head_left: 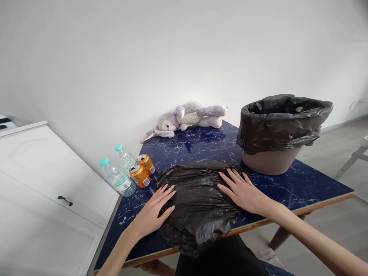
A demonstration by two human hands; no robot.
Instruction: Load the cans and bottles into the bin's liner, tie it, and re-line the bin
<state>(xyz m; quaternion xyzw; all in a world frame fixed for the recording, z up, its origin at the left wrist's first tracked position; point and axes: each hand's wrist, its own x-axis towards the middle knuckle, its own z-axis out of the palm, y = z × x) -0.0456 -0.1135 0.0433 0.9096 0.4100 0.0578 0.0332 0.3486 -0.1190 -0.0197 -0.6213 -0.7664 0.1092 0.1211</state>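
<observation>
Black plastic bag (201,199) lies crumpled on the blue counter (186,147), front end overhanging; person's left hand (150,215) and right hand (244,193) rest on it — fingers (227,181) extended, spread apart. Bottles (115,176) and orange cans (140,176) left of bag, lined bin (268,159) right, plush toy (188,117) behind.

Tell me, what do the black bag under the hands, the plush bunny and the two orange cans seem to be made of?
Black bag: thin plastic film, slightly glossy, judging by its fine creases and highlights.
Plush bunny: soft, matte pile fabric, probably synthetic; its surface looks fuzzy.
Orange cans: likely thin metal with a printed, shiny finish, given the can shape and bright reflections.
</observation>
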